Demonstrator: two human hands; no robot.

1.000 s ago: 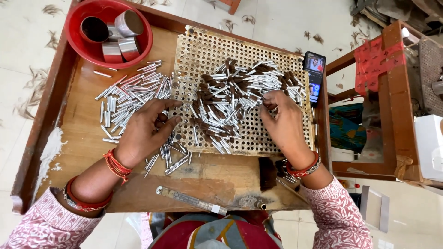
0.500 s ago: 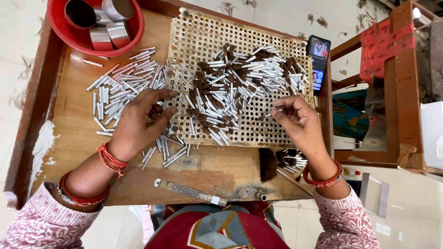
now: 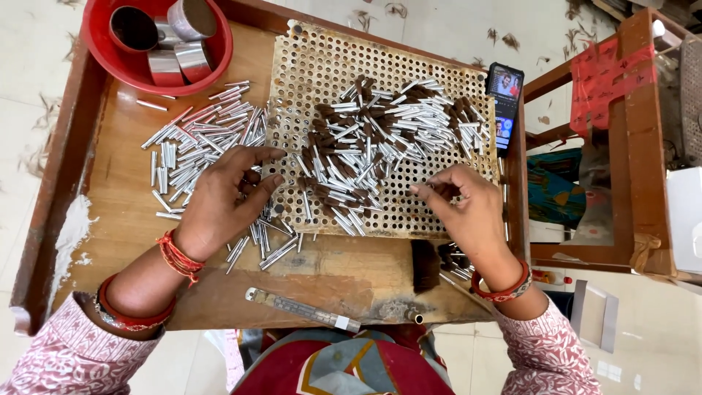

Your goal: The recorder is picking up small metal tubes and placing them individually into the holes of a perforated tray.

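Silver tubes (image 3: 380,153) lie heaped on the perforated board (image 3: 322,66), more loose left of it. Left hand (image 3: 223,201) rests loosely open at the board's left edge; right hand (image 3: 468,212) pinches at its lower right. Red bowl (image 3: 99,55) upper left, phone (image 3: 504,106) right of the board.

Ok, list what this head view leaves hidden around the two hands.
- Left hand: its palm covers the metal tubes beneath; any pinch is unseen.
- Right hand: fingertips curl inward, contents unclear.
- Perforated board: holes under the pile are covered.
- Phone: screen too small.
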